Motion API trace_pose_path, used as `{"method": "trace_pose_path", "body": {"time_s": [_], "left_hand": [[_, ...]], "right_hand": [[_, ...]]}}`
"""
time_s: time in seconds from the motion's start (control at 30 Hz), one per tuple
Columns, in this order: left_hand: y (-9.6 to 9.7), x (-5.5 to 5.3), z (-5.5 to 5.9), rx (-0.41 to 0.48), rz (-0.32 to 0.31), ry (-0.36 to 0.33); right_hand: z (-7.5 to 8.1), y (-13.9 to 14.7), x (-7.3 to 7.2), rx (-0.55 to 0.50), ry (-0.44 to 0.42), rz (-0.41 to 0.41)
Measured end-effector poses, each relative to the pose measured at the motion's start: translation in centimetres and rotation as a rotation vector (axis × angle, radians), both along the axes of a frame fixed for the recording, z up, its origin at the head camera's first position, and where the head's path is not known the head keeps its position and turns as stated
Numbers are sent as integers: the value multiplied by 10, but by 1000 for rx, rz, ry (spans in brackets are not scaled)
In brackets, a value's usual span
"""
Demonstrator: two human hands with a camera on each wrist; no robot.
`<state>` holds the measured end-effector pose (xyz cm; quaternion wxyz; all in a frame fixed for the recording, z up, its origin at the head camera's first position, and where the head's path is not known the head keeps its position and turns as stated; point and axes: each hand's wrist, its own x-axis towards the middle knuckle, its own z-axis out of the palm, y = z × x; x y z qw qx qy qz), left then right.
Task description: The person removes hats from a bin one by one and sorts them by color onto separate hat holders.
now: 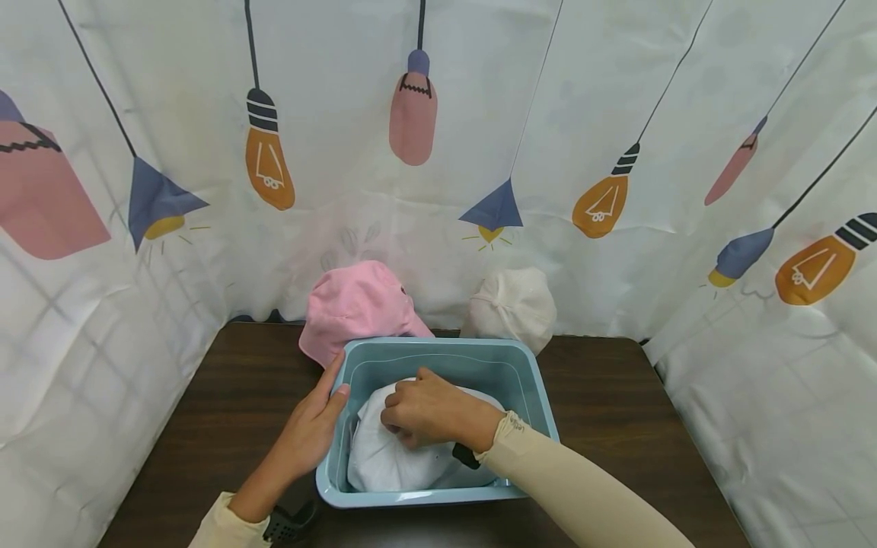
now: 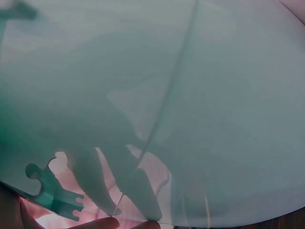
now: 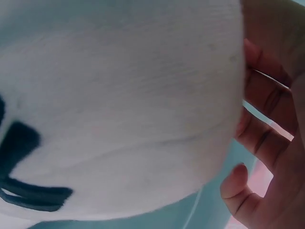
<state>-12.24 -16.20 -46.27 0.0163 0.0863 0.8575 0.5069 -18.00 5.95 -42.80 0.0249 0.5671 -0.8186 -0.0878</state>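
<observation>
A light blue plastic basin (image 1: 438,498) stands on the table with a white cap (image 1: 384,457) inside. My left hand (image 1: 311,426) holds the basin's left side, thumb at the rim and fingers along the outer wall. In the left wrist view the basin's wall (image 2: 228,119) fills most of the picture, with fingertips (image 2: 151,224) at the bottom. Inside the basin, my right hand (image 1: 435,411) grips the top of the white cap with curled fingers. Dark markings (image 3: 21,143) show on the cap (image 3: 133,105) in the right wrist view; some fingertips are hidden behind its edge.
Behind the basin, a pink cap (image 1: 363,304) stands at the left and another white cap (image 1: 517,308) at the right. The dark wooden table (image 1: 617,411) reaches a white curtain (image 1: 342,205) printed with lamps and bulbs, which hangs around the back and sides.
</observation>
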Motion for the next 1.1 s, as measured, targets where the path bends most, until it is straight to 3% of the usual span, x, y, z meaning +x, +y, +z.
{"method": "trace_pose_path", "body": {"time_s": [0.33,0.67,1.1], "left_hand": [[-1,-2,0,-4,1,24],[-1,-2,2,-4,-6,12],[-1,-1,-1,-4,-11,11]], "right_hand": [[8,4,0,-32,-17,-35],[26,17,5,-111,41,-17],[37,44,10,-317,132,2]]}}
